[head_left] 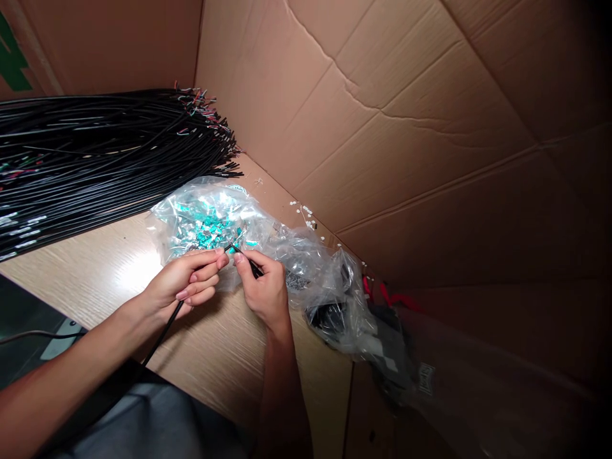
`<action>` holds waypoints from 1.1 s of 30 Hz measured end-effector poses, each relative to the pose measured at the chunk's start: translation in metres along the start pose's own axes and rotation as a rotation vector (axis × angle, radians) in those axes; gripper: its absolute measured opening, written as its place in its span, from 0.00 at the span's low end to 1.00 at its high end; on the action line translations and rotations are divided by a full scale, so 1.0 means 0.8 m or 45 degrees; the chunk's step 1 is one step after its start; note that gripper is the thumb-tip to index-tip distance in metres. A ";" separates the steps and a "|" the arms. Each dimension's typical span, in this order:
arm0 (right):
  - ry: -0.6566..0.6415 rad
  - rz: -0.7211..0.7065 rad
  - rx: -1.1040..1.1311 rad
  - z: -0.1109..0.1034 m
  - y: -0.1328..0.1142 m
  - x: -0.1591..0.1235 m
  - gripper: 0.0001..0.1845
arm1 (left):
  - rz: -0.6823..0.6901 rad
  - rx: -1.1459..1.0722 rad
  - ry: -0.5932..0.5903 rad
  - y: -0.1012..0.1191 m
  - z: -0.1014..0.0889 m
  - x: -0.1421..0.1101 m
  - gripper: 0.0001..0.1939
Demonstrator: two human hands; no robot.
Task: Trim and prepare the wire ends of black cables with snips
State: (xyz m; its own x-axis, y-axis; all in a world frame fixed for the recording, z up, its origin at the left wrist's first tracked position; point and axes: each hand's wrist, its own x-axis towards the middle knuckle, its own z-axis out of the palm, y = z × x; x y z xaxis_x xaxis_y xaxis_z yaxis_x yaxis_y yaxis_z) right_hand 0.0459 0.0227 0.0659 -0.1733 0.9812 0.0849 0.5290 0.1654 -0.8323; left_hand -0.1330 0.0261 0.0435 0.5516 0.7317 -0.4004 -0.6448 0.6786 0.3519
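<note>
My left hand [189, 280] is closed round a thin black cable [165, 331] that runs down toward my lap. My right hand [262, 287] pinches the cable's end, with a small dark piece between its fingertips. Both hands meet just in front of a clear plastic bag [210, 217] filled with small teal parts [213, 226]. The hands hover over the light wooden tabletop [115, 268].
A large bundle of black cables [95, 153] with stripped coloured ends lies at the back left. Cardboard walls [406, 127] enclose the back and right. More clear bags with dark parts [344, 306] lie to the right. Small white bits [306, 213] are scattered near the cardboard.
</note>
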 end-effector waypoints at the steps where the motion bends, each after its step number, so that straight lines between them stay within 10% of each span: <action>1: 0.001 -0.003 0.002 0.000 0.000 0.000 0.18 | -0.007 -0.015 0.006 0.000 0.001 0.000 0.13; 16: 0.111 -0.018 0.144 0.012 0.006 -0.008 0.17 | -0.179 -0.327 0.115 0.005 0.005 -0.002 0.16; 33: 0.154 -0.055 0.204 0.015 0.006 -0.005 0.16 | -0.193 -0.455 -0.189 0.003 -0.011 0.004 0.22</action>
State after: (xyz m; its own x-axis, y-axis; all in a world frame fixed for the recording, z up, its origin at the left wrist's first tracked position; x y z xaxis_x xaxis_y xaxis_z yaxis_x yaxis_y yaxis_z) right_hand 0.0397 0.0185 0.0549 -0.0871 0.9798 0.1799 0.3828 0.1996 -0.9020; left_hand -0.1373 0.0293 0.0357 0.7078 0.6444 -0.2896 -0.6792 0.7335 -0.0278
